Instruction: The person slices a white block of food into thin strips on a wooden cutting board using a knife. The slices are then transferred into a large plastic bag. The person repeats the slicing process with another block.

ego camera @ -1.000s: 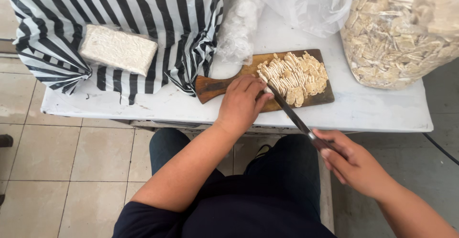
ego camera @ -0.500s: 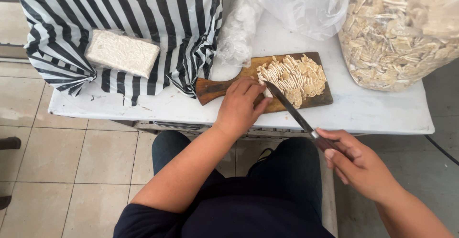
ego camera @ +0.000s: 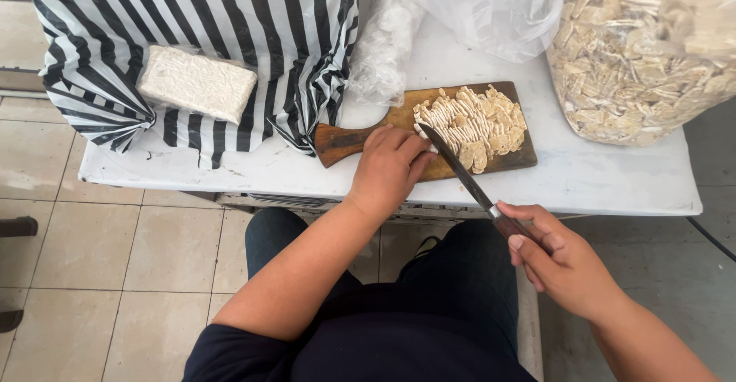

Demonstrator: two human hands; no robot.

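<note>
1. Little has moved since the earlier frame: the knife still angles into the pale slices on the wooden board.
2. Right hand keeps its grip wrapped around the handle.
3. Left hand lies flat, fingers pressed together, steadying the board at the tabletop edge.

A white block lies on a striped plastic bag, with a clear bag of chips well apart.

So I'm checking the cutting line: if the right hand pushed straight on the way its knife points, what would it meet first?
Probably the pale slices on the wooden board; the knife in the right hand already points at their near edge, beside the left hand.
</note>
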